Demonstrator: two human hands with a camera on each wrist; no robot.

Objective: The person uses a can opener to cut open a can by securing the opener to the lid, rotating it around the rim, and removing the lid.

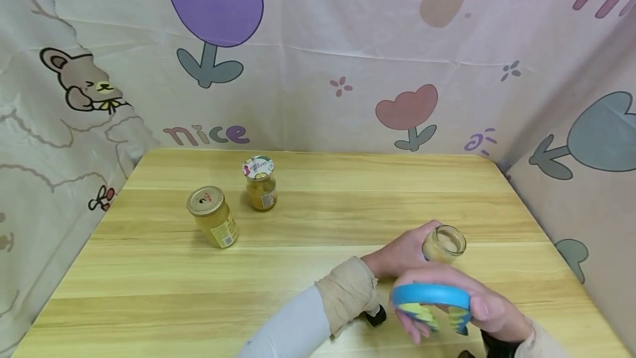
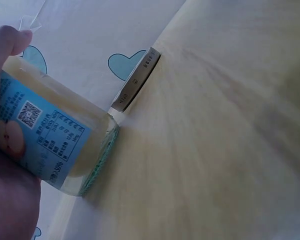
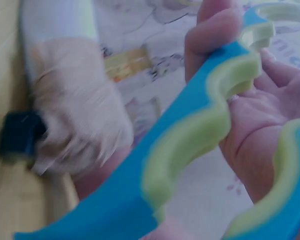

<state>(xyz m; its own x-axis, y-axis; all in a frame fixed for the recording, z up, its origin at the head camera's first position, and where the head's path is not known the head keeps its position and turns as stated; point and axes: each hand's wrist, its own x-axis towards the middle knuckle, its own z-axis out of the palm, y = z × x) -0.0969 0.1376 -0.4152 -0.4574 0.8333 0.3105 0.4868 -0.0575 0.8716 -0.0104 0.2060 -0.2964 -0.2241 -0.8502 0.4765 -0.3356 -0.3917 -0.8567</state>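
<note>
My left hand (image 1: pixel 404 250) grips an open glass jar (image 1: pixel 437 252) by its side, near the right part of the table. Its lid is off and pale contents show through the mouth. A blue label with a QR code faces the left wrist view, where the jar (image 2: pixel 55 130) looks tilted. Beyond it a metal lid (image 2: pixel 136 82) lies on the tabletop. Closer to the head camera, my right hand (image 1: pixel 489 308) holds a blue jar opener (image 1: pixel 432 294) with wavy yellow-green inner edges. In the right wrist view the opener (image 3: pixel 115 185) crosses in front of the palm.
Two closed jars stand on the left of the wooden table (image 1: pixel 318 209): a larger one with a gold lid (image 1: pixel 206 200) and a smaller one with a patterned lid (image 1: pixel 258 167). A printed cloth (image 1: pixel 308 26) hangs behind and at both sides.
</note>
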